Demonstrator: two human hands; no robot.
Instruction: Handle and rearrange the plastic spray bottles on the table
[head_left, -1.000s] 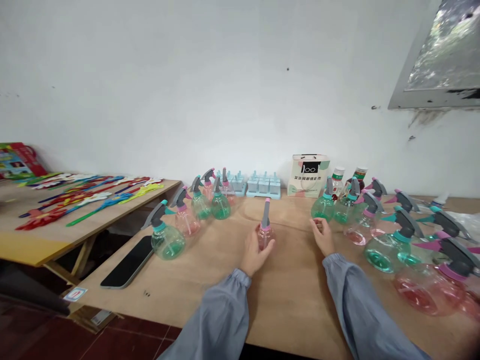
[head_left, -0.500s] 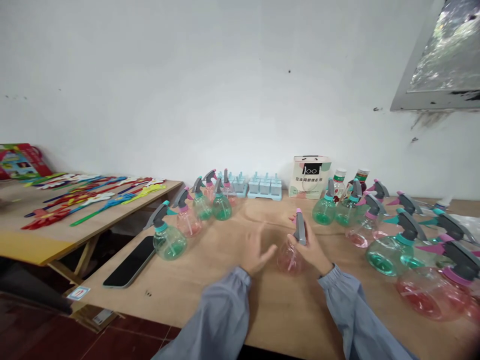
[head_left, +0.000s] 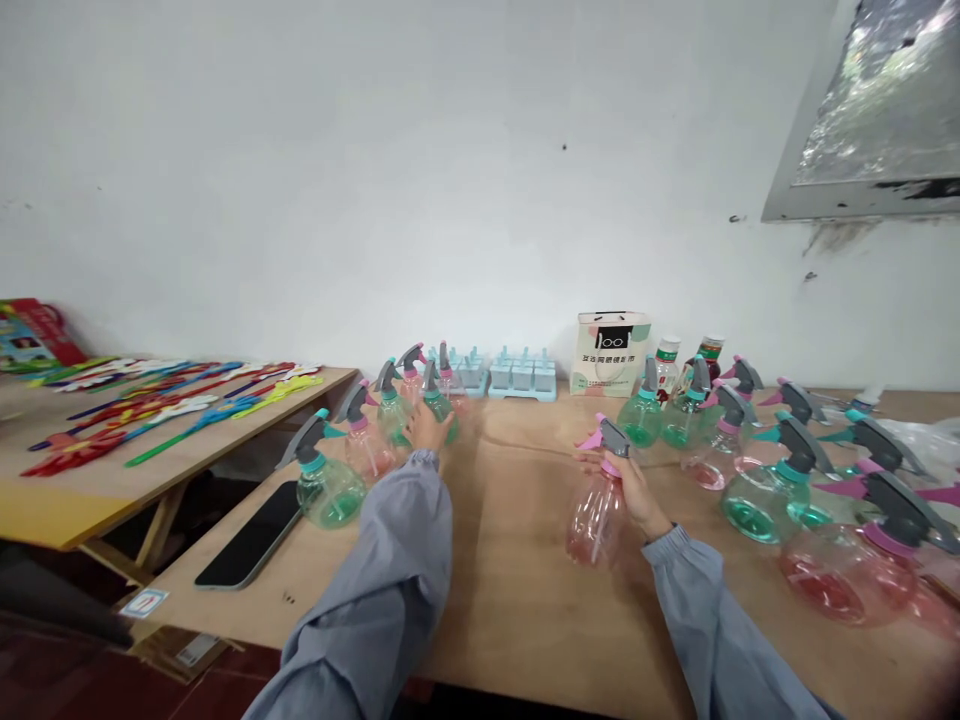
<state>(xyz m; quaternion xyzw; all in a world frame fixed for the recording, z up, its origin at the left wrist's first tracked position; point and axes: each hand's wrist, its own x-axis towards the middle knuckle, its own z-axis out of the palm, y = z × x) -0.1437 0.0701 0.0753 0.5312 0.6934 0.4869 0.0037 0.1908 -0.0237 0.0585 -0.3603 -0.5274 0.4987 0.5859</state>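
Observation:
My right hand (head_left: pixel 631 490) is wrapped round the neck of a pink spray bottle (head_left: pixel 594 520) with a grey and pink nozzle, in the middle of the wooden table (head_left: pixel 517 600). Farther left, my left hand (head_left: pixel 429 430) reaches a green spray bottle (head_left: pixel 442 408) in the left group and covers part of it; its fingers are bent against the bottle, and whether they grip it cannot be made out. Beside that hand stand a pink bottle (head_left: pixel 367 450) and another green bottle (head_left: pixel 330 492).
Many green and pink spray bottles (head_left: pixel 765 500) crowd the right side. Light blue moulds (head_left: pixel 523 374), a paper bag (head_left: pixel 609 355) and two capped bottles stand by the wall. A phone (head_left: pixel 251 535) lies at left. Colourful craft flowers (head_left: pixel 82 445) lie on another table.
My left hand has moved from the table's middle to the green bottle at back left. The pink bottle in my right hand has turned, its nozzle now pointing left.

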